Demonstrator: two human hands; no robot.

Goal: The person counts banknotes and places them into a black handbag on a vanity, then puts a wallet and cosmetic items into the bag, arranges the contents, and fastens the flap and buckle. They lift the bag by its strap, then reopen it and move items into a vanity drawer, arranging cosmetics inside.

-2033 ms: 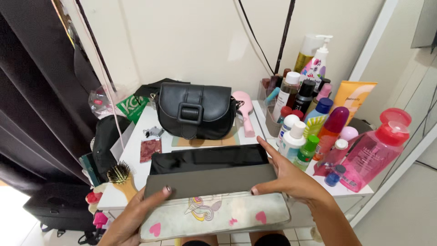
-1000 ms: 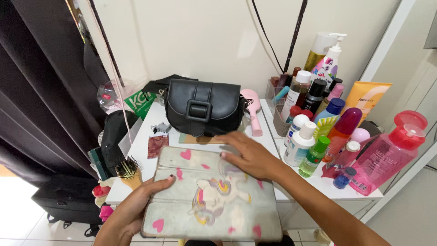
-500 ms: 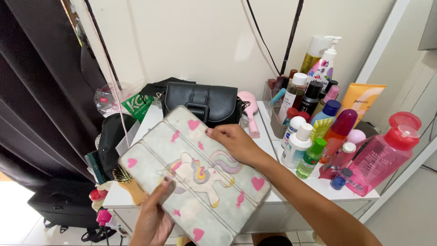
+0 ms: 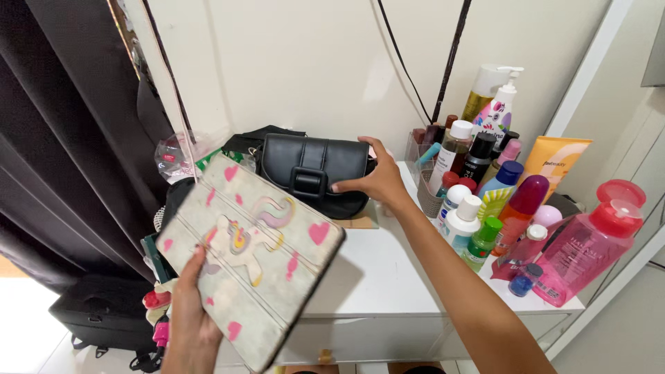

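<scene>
Over the left edge of the white counter, the left hand held the closed tablet case (cream, with a unicorn and pink hearts) tilted up off the surface, thumb across its front face and the fingers hidden behind it, so it was clamped on the case's lower left corner. I judged the case to be stiff and flat, moderately heavy if a tablet sat inside, with a worn, fairly smooth cover that could slip from a one-corner hold; a grip further in along the long edge, or a second hand under the far corner, would have steadied it, and any glass within would not have forgiven a drop.

The right hand reached across to the black buckled handbag at the back of the counter, its fingers spread and curled over the bag's right end, touching it; I could not tell whether they had truly closed on it. The bag looked soft-sided and light, best taken by its top flap or end. A crowd of toiletry bottles stood just beside that wrist.

Half a second before, both hands had been on the case, which lay lower and nearer the middle of the counter; since then the right hand had let go and moved to the handbag, and the case had swung left and uncovered the counter.
</scene>
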